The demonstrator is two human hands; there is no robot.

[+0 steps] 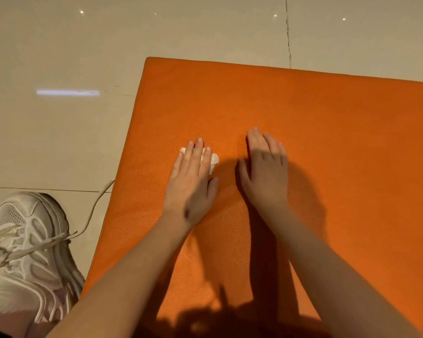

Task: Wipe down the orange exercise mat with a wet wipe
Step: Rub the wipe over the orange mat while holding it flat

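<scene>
- Orange exercise mat [327, 142]: lies flat on the pale tiled floor [59, 57], its far-left corner visible toward the top of the view and its right side running out of the picture.
- Left hand [191, 181]: open and flat, palm down, fingers extended and close together, pressing a wet wipe [214, 161] against the mat near its left edge.
- Wet wipe: white and crumpled, pinned under the left fingers; only two small portions show, one at the left of the fingertips and one at their right. It is held by downward pressure, not by a closed grasp.
- Right hand [266, 172]: also open and flat, palm down on the bare mat just beside the left hand, holding nothing. It appears to steady the mat or the person's weight.
- White sneaker [27, 252]: rests on the floor beside the mat's left edge, with a loose lace trailing toward the mat.
- Step in hand: judged to be the wiping itself, with the wipe in contact with the surface on the left part of the mat.
- Progress: cannot be told; no wet trace or dirt is discernible on the textured surface.
- Next move: calls for even pressure on the wipe while sliding it across uncovered areas, most likely rightward or toward the far edge, keeping the wipe from bunching or slipping from under the fingers.
</scene>
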